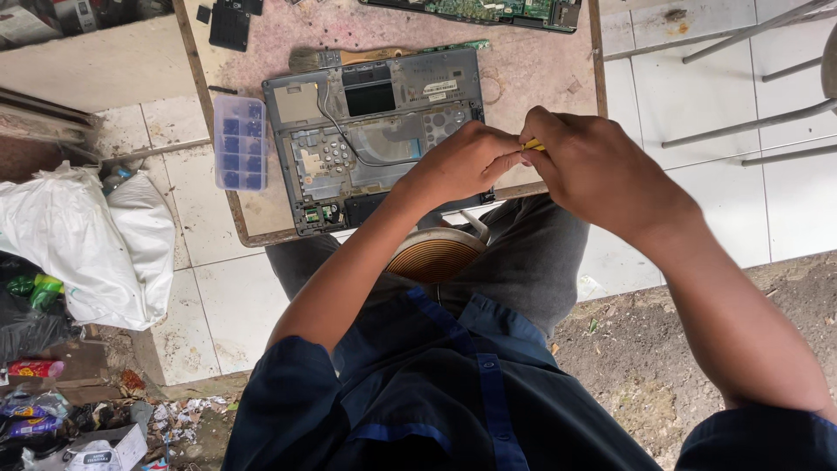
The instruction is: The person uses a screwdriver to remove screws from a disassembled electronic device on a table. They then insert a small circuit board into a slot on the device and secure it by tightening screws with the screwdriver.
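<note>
A small yellow object (pixel 534 146) is pinched between the fingertips of both hands above the near right corner of an opened laptop chassis (pixel 375 135). The left hand (pixel 466 161) is curled nearly closed, its fingertips pressed to the yellow piece; the right hand (pixel 593 170) is likewise closed around it, so that only a short yellow tip is seen between the fingers. What the piece is cannot be told. The chassis is laid on a small worn table (pixel 540 65), directly beneath and beyond the fingers. A clear compartment box (pixel 240 142) with blue parts is set well left of the fingers, and a paintbrush (pixel 349 58) is laid beyond them, along the chassis's far edge. A white sack (pixel 87 240) is seen on the floor at far left.
</note>
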